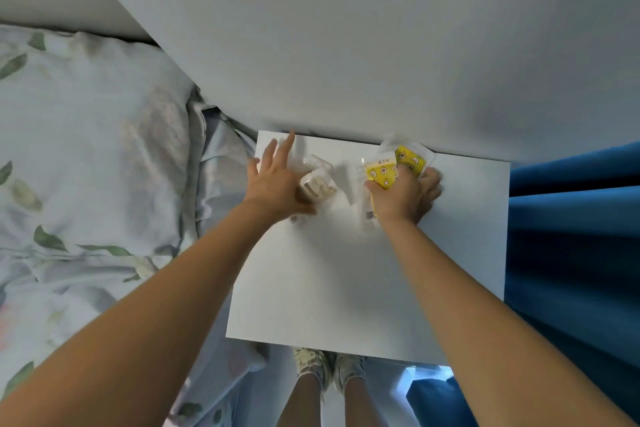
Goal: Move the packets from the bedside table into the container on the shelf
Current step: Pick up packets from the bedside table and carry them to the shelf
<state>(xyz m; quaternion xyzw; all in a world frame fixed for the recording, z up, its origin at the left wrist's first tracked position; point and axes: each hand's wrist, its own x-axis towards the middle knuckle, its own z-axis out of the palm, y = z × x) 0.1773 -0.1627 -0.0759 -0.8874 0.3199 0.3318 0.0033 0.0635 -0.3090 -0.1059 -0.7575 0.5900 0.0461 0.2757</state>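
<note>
White square bedside table top (346, 270) in the centre of the frame, back edge against a pale grey wall (346, 28).

Right hand (405, 196), right of centre near the table's back edge, fingers curled round yellow star-printed plastic packets (382, 173); a second yellow packet (412, 158) just behind, touching the fingers and reaching the wall; a clear wrapper edge with a small label (369, 217) poking out below the wrist side.

Left hand (277, 184), left of centre, fingers spread and straight, palm and thumb against a clear plastic packet of pale beige pieces (318, 185) lying on the table; gripped or only touched, cannot tell.

Floral pale blue bedding (86, 166) filling the left of the frame. Deep blue curtain (571, 236) along the right edge. Pale sneakers (329, 369) at bottom centre, below the table's front edge.
</note>
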